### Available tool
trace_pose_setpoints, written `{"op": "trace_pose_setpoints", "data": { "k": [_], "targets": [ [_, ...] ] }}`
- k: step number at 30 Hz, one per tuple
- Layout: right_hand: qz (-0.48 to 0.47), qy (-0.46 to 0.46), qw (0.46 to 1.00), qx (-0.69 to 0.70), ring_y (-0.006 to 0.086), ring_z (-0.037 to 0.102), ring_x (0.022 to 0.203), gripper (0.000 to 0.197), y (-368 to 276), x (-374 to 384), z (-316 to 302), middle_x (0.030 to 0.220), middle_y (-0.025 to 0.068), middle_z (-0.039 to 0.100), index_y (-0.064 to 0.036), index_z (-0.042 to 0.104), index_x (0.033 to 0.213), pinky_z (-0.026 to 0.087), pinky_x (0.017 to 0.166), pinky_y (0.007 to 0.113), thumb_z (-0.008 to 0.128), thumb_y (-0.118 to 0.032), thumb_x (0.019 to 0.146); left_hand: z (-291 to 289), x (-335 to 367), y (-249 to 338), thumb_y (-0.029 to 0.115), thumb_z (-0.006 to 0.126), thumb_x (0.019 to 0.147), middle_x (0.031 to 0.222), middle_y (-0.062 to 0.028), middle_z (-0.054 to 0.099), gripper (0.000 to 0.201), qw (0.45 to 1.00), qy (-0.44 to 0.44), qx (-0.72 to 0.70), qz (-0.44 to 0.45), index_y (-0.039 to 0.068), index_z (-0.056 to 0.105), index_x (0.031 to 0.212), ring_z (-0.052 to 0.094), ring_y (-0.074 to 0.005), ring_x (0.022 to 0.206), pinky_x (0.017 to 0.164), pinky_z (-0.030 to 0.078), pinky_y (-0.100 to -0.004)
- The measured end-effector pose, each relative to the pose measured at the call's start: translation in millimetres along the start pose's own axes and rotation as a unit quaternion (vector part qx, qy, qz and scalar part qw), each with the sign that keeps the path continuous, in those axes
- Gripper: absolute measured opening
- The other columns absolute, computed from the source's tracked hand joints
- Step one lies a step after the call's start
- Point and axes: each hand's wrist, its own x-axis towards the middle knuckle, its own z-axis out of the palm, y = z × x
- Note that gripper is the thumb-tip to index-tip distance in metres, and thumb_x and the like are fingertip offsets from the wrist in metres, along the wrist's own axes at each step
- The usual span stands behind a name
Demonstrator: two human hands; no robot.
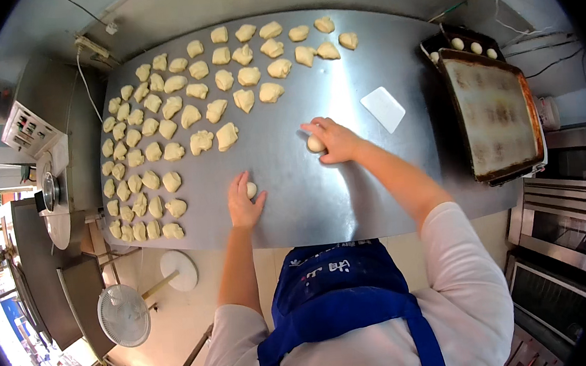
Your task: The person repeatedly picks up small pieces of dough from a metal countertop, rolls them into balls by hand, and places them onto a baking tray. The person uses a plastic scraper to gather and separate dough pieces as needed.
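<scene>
Steel counter [289, 218], glare-streaked, dominates the room. Oven [567, 222] off its right end; stained baking tray [495, 106] at that end. Person's left hand [244, 201]: fingers cupped round left dough ball [252, 189]. Right hand [331, 140]: same, right dough ball [314, 145]. Both on counter.

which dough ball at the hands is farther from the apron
The dough ball at the right hand; the other ball, at the left hand, lies closer to the blue apron.
</scene>
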Motion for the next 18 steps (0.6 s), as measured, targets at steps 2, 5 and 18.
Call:
{"op": "trace_pose_setpoints", "data": {
  "k": [2,5,18],
  "targets": [
    [0.048,-0.074,0.993,-0.075,0.0379,0.054,0.129,0.065,-10.2,11.7,12.0,0.136,0.0184,0.056,-0.0116,0.061,0.135,0.051,0.107,0.046,0.081,-0.017,0.074,7.2,3.9,-3.5,0.017,0.084,0.08,0.134,-0.0158,0.063,0.061,1.0,-0.026,0.003,-0.01,0.007,0.062,0.136,0.057,-0.0361,0.127,0.108,0.047,-0.0468],
    [0.084,-0.056,0.986,-0.13,0.0358,0.056,0.124,0.039,-17.2,9.9,34.7,0.125,0.0149,0.061,-0.0084,0.071,0.116,0.053,0.104,0.045,0.072,-0.01,0.078,13.7,10.0,1.9,0.011,0.073,0.084,0.125,-0.0188,0.066,0.052,0.997,-0.065,0.009,-0.035,0.009,0.064,0.134,0.061,-0.0371,0.119,0.101,0.051,-0.0462],
    [0.301,0.382,0.872,0.057,0.0374,0.063,0.113,0.045,-29.8,-345.6,-75.1,0.12,0.0177,0.066,-0.0072,0.069,0.119,0.051,0.1,0.044,0.076,-0.017,0.076,16.5,-45.0,55.4,0.025,0.064,0.105,0.119,-0.0097,0.067,0.038,0.706,-0.307,-0.473,-0.428,0.007,0.057,0.137,0.068,-0.022,0.103,0.084,0.059,-0.0376]
  ]
}}
